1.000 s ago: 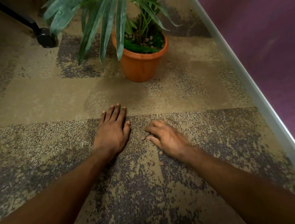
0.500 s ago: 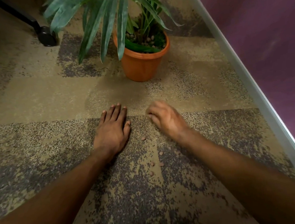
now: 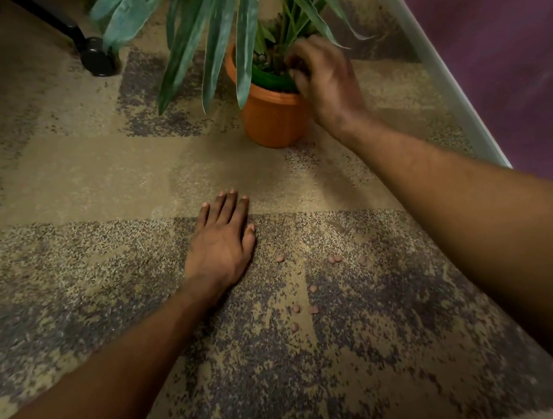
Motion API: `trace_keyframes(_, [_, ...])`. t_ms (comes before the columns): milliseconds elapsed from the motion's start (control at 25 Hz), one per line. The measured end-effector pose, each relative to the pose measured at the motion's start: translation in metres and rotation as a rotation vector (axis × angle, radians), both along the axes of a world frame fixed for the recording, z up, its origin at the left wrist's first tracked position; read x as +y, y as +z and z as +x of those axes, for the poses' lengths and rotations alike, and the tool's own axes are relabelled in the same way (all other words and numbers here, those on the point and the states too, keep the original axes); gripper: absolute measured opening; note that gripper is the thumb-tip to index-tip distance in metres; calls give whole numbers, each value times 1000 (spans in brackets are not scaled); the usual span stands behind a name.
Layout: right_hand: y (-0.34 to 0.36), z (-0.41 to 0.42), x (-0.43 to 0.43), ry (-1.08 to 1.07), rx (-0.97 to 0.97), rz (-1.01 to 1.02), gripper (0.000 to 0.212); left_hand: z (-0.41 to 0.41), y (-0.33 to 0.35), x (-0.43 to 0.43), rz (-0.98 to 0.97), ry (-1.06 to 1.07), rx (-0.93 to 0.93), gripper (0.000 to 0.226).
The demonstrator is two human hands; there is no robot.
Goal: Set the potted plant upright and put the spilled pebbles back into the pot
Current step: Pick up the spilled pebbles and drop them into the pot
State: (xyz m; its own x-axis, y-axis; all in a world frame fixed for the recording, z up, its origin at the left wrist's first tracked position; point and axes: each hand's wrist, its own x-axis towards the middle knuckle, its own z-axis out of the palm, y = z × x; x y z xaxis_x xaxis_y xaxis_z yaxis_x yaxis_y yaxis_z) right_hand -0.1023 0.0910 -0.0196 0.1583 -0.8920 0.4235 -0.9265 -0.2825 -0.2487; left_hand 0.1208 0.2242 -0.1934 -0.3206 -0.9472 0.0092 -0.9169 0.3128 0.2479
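From where I'm watching, the orange pot (image 3: 270, 120) stands upright on the carpet (image 3: 75, 184), far side of the view, near the white baseboard (image 3: 438, 67) and purple wall (image 3: 506, 28). The plant (image 3: 214, 37) has long green leaves drooping over the pot's left rim, and their tops are cut off by the frame edge.

My right hand (image 3: 324, 80) is at the pot's right rim, fingers curled down toward the soil — it's a bit blurred, so I can't tell if anything is pinched in there or if it's empty. It also hides the right side of the rim.

My left hand (image 3: 220, 246) lies flat on the carpet, palm down, fingers together, holding nothing.

A handful of pebbles (image 3: 312, 289) sit scattered on the carpet just right of it — tiny and pinkish, hard to pick out against the speckled pattern. A black chair caster (image 3: 97, 59) sits upper left.
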Motion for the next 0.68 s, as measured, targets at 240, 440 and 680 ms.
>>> trace_keyframes(240, [-3,2,-25,-57,-34,60,25,0,0,1,-6,7,13,64])
trace_keyframes(440, [-3,-1,-18,-64,-98,-22,26,-1,0,2,-12,21,10,65])
trace_keyframes(680, [-15,-7,19,-12,32,-209,24,-2,1,2,-13,23,9,65])
